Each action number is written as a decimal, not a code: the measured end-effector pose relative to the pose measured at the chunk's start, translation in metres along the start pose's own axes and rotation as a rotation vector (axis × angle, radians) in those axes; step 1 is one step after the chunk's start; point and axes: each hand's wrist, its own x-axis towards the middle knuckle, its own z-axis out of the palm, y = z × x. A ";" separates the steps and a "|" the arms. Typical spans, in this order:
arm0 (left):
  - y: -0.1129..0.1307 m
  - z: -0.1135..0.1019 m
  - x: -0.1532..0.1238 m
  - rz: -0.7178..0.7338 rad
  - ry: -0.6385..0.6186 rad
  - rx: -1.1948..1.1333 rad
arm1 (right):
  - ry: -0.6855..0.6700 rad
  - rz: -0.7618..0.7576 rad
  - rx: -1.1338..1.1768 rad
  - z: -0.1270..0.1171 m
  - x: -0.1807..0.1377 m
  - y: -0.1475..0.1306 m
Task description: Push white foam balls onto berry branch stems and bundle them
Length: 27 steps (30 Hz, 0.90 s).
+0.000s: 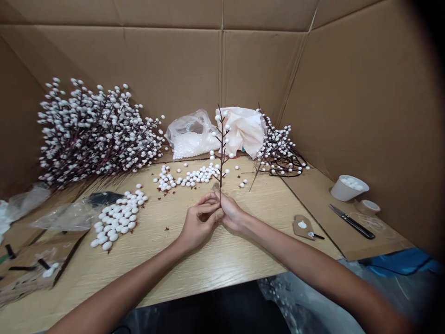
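A thin dark branch (221, 153) with a few white foam balls on its twigs stands upright above the middle of the wooden table (194, 264). My right hand (230, 211) is closed round the bottom of its stem. My left hand (199, 221) is closed too, its fingertips pinched against the same stem base, touching the right hand. Loose white balls (118, 218) lie in a heap to the left of my hands, and more loose balls (189, 177) are scattered just behind them.
A big pile of finished white-budded branches (93, 132) fills the back left; a smaller bundle (280, 150) lies back right. A plastic bag of balls (191, 137), a white cup (348, 188), a knife (352, 221) and cardboard walls surround the table.
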 end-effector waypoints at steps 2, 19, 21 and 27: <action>-0.001 0.000 0.000 -0.004 0.004 -0.009 | -0.004 -0.003 -0.009 0.000 0.000 0.000; -0.005 0.000 -0.001 -0.013 0.008 -0.051 | 0.008 0.012 -0.023 -0.001 0.000 -0.001; -0.006 0.000 -0.001 -0.011 0.009 -0.049 | 0.012 0.011 -0.022 -0.001 0.000 -0.001; -0.005 -0.001 -0.001 -0.005 0.013 -0.033 | 0.004 0.023 -0.024 -0.001 -0.001 -0.001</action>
